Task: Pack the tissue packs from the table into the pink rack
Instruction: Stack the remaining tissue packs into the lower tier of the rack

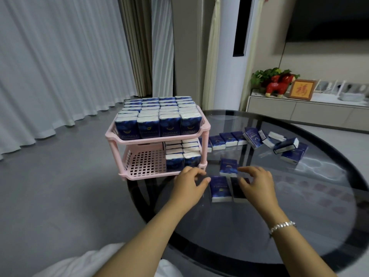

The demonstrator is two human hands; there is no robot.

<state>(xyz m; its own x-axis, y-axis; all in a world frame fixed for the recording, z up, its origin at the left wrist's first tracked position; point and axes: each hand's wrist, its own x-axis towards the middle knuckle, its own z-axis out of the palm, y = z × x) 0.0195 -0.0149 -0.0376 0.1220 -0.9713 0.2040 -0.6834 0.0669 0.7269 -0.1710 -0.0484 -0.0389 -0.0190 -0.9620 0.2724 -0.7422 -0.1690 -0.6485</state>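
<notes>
A pink two-shelf rack [139, 166] stands at the left edge of the glass table [259, 226]. Its upper shelf is full of blue tissue packs [151, 120]. Two rows of packs [182, 154] fill the right part of the lower shelf. Three loose packs lie near my hands: one [228, 166] farther off, one [220, 188] between my hands, and one [238, 191] partly under my right hand [254, 180]. My left hand [189, 182] hovers beside the rack's lower corner, fingers relaxed, holding nothing. My right hand's fingers are spread over the packs; I cannot see whether they touch.
More blue packs lie in a loose row and heap [269, 140] at the far side of the table. Beyond stand curtains, a white floor-standing unit [229, 56] and a low cabinet [303, 108] with a red figurine and a frame.
</notes>
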